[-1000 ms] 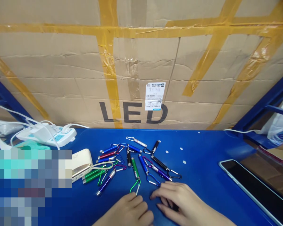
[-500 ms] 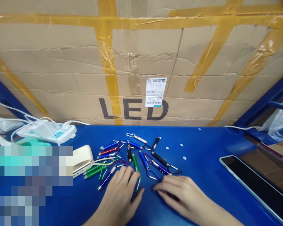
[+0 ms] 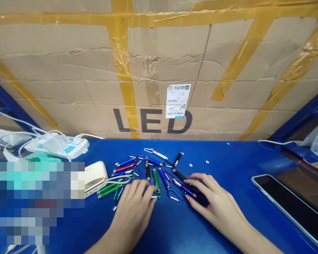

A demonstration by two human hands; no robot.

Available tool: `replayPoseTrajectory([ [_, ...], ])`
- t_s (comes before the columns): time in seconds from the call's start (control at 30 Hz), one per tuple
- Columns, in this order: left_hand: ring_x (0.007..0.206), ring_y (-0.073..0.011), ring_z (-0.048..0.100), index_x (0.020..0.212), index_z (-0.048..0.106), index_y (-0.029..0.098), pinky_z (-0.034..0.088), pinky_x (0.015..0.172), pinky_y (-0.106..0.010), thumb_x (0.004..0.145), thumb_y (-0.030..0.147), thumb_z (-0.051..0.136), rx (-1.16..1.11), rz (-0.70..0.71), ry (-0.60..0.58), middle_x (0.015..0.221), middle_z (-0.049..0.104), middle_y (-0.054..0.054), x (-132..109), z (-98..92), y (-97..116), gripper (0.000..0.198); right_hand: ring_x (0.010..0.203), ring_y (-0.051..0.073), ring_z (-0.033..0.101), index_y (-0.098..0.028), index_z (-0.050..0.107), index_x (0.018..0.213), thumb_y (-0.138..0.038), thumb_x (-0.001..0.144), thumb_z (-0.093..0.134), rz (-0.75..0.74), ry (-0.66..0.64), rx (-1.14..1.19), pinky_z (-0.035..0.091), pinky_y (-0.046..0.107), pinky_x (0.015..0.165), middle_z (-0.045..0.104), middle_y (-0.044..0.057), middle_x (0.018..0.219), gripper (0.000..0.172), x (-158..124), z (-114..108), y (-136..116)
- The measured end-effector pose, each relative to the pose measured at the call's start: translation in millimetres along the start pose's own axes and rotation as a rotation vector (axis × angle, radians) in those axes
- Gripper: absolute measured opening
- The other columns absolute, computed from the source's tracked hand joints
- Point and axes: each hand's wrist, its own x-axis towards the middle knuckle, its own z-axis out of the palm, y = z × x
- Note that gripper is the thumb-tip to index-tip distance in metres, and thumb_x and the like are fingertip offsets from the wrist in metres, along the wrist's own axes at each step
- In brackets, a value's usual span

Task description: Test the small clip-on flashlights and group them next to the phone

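Several small metal pen lights with carabiner clips lie in a loose cluster. My left hand has curled fingers at the near side, its thumb hidden; its forefinger meets the clip of a green pen light. A purple pen light lies mostly covered beneath this hand, only its silver end showing. My right hand is open, thumb and fingers apart, around the near ends of a purple pen light and a black pen light. The black one's clip is hidden. A blue pen light lies between the hands.
A cream power bank with a strap stands left of the cluster, before a white power strip with cables. At the right lies a phone. A large taped cardboard box closes off the back of the blue table.
My right hand has moved forward and spread its fingers over the black and purple pen lights. The green pen light's clip has swung left towards my left hand, whose thumb is now tucked away.
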Motion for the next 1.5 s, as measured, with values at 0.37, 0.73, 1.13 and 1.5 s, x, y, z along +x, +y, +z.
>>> replayPoseTrajectory([
  [0.37, 0.127, -0.0446, 0.038, 0.133, 0.048, 0.011, 0.030, 0.096, -0.065, 0.088, 0.053, 0.037, 0.248, -0.179, -0.060, 0.135, 0.047, -0.025, -20, 24.4, -13, 0.062, 0.092, 0.019, 0.064, -0.025, 0.061, 0.108, -0.022, 0.093, 0.040, -0.056, -0.036, -0.045, 0.051, 0.035, 0.077, 0.065, 0.007, 0.105, 0.026, -1, 5, 2],
  [0.73, 0.127, -0.0362, 0.040, 0.134, 0.043, 0.005, 0.041, 0.095, -0.049, 0.090, 0.050, 0.033, 0.268, -0.042, 0.043, 0.137, 0.045, -0.023, -25, 14.9, 4, 0.063, 0.087, 0.019, 0.065, -0.022, 0.061, 0.105, -0.021, 0.090, 0.046, -0.084, -0.057, -0.001, 0.055, 0.035, 0.073, 0.065, 0.006, 0.102, 0.022, 1, 4, 5],
  [1.13, 0.121, -0.0506, 0.040, 0.136, 0.042, 0.006, 0.046, 0.074, -0.059, 0.090, 0.047, 0.033, 0.492, -0.263, -0.276, 0.134, 0.046, -0.027, -38, -3.5, -2, 0.062, 0.086, 0.018, 0.066, -0.023, 0.061, 0.105, -0.023, 0.090, 0.044, -0.080, -0.069, -0.008, 0.057, 0.033, 0.072, 0.065, 0.005, 0.101, 0.023, 2, 3, 5],
  [1.5, 0.111, -0.0528, 0.050, 0.135, 0.045, 0.010, 0.050, 0.071, -0.054, 0.086, 0.042, 0.045, 0.479, -0.237, -0.207, 0.137, 0.043, -0.028, -34, -0.9, 3, 0.059, 0.081, 0.017, 0.068, -0.022, 0.063, 0.100, -0.026, 0.090, 0.042, -0.092, -0.029, -0.019, 0.058, 0.031, 0.069, 0.066, 0.004, 0.097, 0.024, 4, 2, 3],
])
